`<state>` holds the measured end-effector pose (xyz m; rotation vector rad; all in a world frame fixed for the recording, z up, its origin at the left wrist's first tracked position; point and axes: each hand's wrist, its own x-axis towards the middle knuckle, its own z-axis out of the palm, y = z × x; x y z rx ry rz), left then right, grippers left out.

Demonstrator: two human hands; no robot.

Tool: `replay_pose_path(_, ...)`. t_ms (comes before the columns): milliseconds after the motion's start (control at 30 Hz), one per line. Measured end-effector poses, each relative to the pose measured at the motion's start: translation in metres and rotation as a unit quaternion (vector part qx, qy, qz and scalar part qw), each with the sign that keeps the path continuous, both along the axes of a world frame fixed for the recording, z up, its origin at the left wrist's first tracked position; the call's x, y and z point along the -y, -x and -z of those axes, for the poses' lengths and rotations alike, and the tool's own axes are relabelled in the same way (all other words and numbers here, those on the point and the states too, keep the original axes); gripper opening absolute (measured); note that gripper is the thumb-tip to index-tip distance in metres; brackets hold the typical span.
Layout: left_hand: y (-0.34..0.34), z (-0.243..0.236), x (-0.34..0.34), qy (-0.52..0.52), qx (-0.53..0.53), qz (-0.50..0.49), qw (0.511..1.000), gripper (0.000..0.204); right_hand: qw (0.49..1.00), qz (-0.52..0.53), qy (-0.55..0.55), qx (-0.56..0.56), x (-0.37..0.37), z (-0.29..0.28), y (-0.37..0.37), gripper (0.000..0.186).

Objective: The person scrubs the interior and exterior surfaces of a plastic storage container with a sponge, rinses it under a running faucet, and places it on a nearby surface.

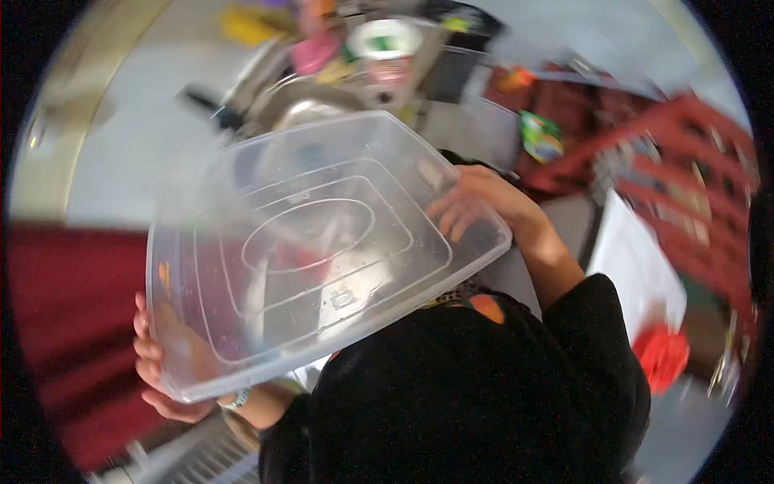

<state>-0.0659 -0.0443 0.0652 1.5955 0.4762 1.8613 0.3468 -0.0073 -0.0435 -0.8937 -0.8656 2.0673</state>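
Observation:
A clear plastic storage box (310,242) is held tilted in front of my chest, its inside facing up toward me. Ring-shaped ridges mark its floor, and water drops cling to the plastic. My left hand (149,367) wraps round the lower left corner, fingertips outside the wall. On the opposite side my right hand (476,198) grips the right wall, partly seen through the clear plastic. Nothing solid shows inside the box; blurred shapes behind it come through.
Behind the box is a metal sink (310,103) with blurred items around it, including a white-topped tub (385,39). A red slatted rack (685,161) stands at right with a green packet (540,135). A dark red curtain (72,306) hangs at left, above a white rack (210,460).

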Motion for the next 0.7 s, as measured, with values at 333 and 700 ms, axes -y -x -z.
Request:
replay_pose_path(333,-0.199,0.047,-0.029,0.131,-0.148,0.129,0.972,0.054,0.851,0.506,-0.078,0.115,0.27,-0.02,-0.096,0.05)
replay_pose_path(700,-0.271,0.064,-0.027,0.153,-0.142,0.296,0.932,0.027,0.43,0.838,0.091,0.324,0.423,0.062,-0.048,0.051)
